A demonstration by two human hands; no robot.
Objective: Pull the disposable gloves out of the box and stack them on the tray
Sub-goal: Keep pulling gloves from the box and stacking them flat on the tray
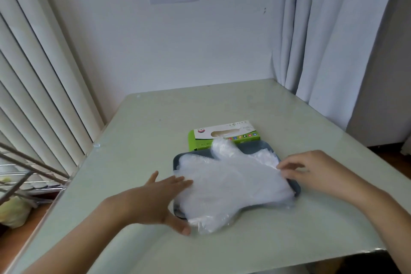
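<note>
Green box (222, 135) just behind tray (297, 189); blinds (33, 87) left, curtain (322, 40) right.

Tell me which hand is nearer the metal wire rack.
Left. The left hand lies on the clear plastic gloves at the dark blue tray's left side, toward the metal wire rack; the right hand touches them at its right edge.

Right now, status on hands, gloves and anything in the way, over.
Left hand flat on glove stack, left edge. Right hand fingertips at right edge, grip unclear. Stack on tray, overhanging front. Box behind tray, nothing blocking.
</note>
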